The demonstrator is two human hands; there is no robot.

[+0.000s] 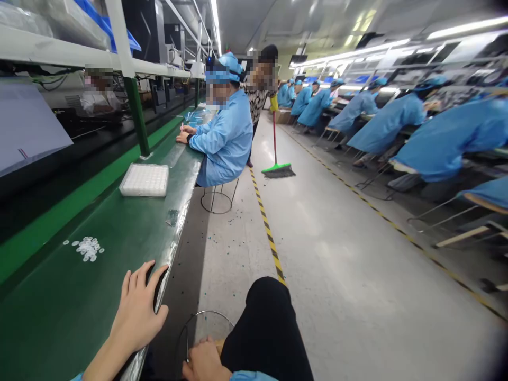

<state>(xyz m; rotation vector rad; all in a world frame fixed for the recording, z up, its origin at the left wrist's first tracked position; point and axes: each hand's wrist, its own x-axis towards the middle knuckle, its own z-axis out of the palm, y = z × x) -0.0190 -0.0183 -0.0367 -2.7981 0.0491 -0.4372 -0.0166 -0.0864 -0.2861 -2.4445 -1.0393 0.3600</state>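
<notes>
- While you sit sideways at the green bench [79, 296], your left hand [137, 312] lies flat on its metal edge, fingers [139, 276] loosely spread and holding nothing.
- Your right hand [204, 362] sits low beside your knee [265, 323], curled at the stool's wire ring [200, 317]; whether it grips the ring, you cannot tell.
- Nearest your left hand, a small heap of white discs [87, 247] lies on the bench, apart from your fingers.
- Farther along stands a white tray [144, 180].

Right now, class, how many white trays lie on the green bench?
1. The white tray lies on the green bench, beyond the loose white rings; shelving may hide others.
</notes>
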